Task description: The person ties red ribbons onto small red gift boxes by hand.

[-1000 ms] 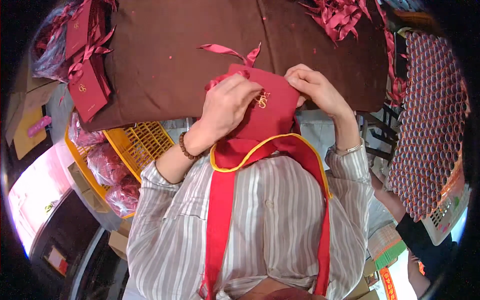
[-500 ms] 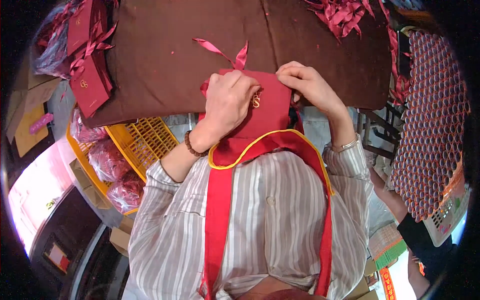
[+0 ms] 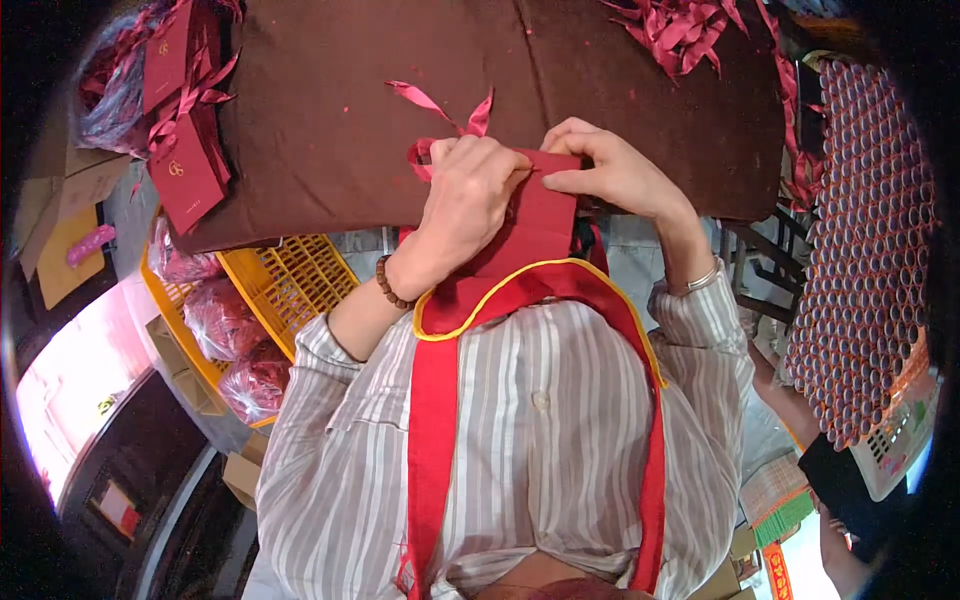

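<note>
A flat red paper gift bag (image 3: 543, 225) is between my hands at the near edge of the brown cloth-covered table. My left hand (image 3: 472, 190) covers its left half, thumb and fingertips pinched at the top edge. My right hand (image 3: 612, 178) grips the top right corner, thumb lying across the front and fingers curled behind. Shiny red ribbon (image 3: 478, 115) sticks up past the bag's top, with a loop beside my left knuckles. Whether either hand also pinches ribbon is hidden.
Finished-looking red bags with bows (image 3: 188, 175) are stacked at the table's left edge. Loose red ribbons (image 3: 690, 35) lie at the far right. A yellow crate (image 3: 290, 285) with plastic-wrapped red bundles stands lower left. A sheet of round pieces (image 3: 865, 250) and part of another person are at right.
My right hand has shifted left, its thumb now across the bag's front. My left fingertips have moved slightly up and right along the top edge. The gold print is now covered.
</note>
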A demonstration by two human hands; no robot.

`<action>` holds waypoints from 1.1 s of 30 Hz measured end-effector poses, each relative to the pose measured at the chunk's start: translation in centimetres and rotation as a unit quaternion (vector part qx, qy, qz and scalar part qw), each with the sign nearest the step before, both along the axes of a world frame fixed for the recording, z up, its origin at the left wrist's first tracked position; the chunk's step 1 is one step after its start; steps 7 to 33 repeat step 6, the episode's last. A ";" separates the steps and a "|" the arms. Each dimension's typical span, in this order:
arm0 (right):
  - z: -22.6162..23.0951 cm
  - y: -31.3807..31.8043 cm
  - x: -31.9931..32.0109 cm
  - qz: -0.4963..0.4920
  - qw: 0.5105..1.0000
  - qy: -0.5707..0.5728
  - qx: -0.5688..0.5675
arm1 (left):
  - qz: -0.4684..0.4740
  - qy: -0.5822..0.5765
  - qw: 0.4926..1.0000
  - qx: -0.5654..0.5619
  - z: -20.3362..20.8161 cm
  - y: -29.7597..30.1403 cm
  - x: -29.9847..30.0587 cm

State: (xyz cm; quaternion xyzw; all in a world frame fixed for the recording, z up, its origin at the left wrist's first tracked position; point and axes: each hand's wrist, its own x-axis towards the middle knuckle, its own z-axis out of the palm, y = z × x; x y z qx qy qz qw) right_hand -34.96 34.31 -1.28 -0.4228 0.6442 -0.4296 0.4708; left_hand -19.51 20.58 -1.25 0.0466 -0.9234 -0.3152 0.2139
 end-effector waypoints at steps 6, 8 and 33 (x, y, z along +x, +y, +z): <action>1.2 -0.1 0.1 0.009 0.999 0.017 0.047 | 0.014 -0.058 0.997 -0.047 0.9 0.3 -0.2; 1.2 -0.1 0.1 0.009 0.999 0.017 0.047 | 0.014 -0.058 0.997 -0.047 0.9 0.3 -0.2; 1.2 -0.1 0.1 0.009 0.999 0.017 0.047 | 0.014 -0.058 0.997 -0.047 0.9 0.3 -0.2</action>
